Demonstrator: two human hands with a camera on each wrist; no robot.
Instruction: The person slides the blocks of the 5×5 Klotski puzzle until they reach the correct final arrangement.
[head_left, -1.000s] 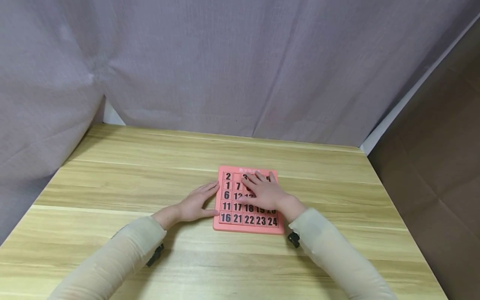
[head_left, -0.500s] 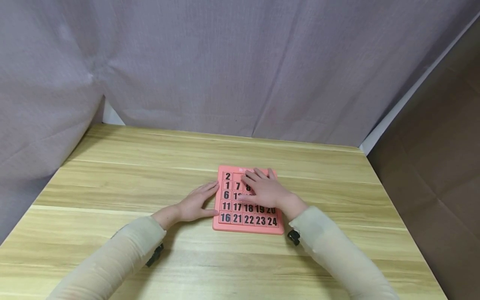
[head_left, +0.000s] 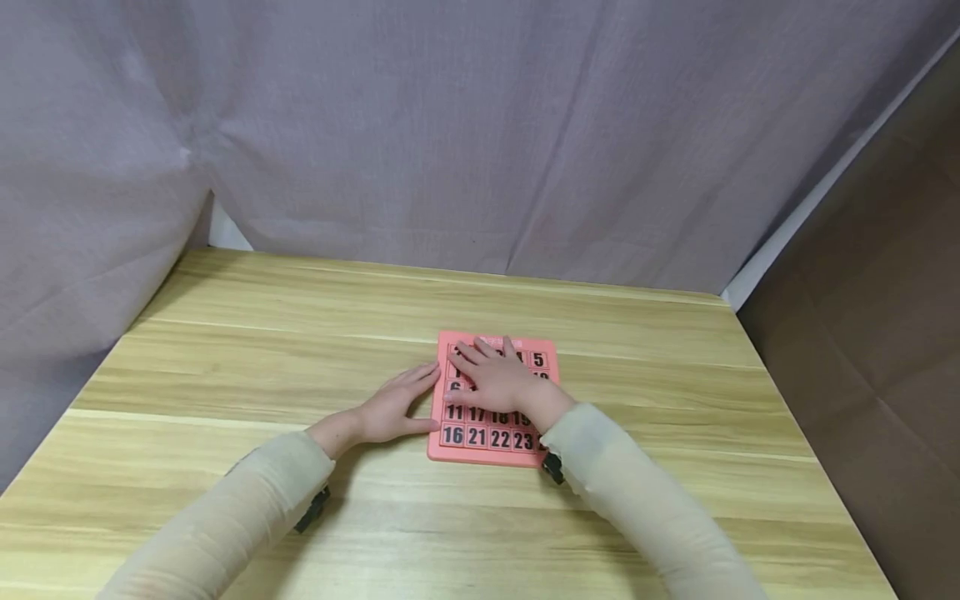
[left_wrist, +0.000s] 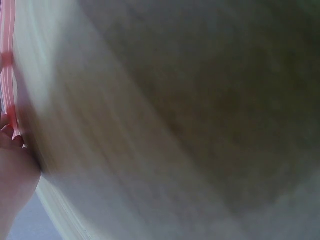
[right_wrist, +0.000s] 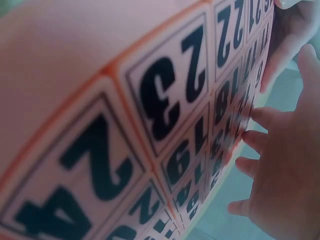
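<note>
A pink number puzzle (head_left: 495, 400) lies flat on the wooden table (head_left: 225, 367), nearer the front edge than the back and a little right of the middle. Its tiles carry black numbers; 5 shows at the far right corner and 16, 21, 22, 23 run along the near row.

The left hand (head_left: 393, 407) rests on the table against the puzzle's left edge, fingers straight and relaxed, thumb touching the frame near its near-left corner. It grips nothing. In the left wrist view only a strip of the pink frame (left_wrist: 7, 75) and a bit of the hand (left_wrist: 12, 170) show, blurred.

The right hand (head_left: 495, 379) lies flat over the tiles, fingers spread and straight, tips reaching the far-left part of the board. It presses on the tiles and holds none. The right wrist view shows tiles 23 (right_wrist: 172, 90) and 24 close up, with the fingers (right_wrist: 280, 165) laid on the board beyond them.

Grey curtain (head_left: 450, 125) hangs behind the table's back edge.
</note>
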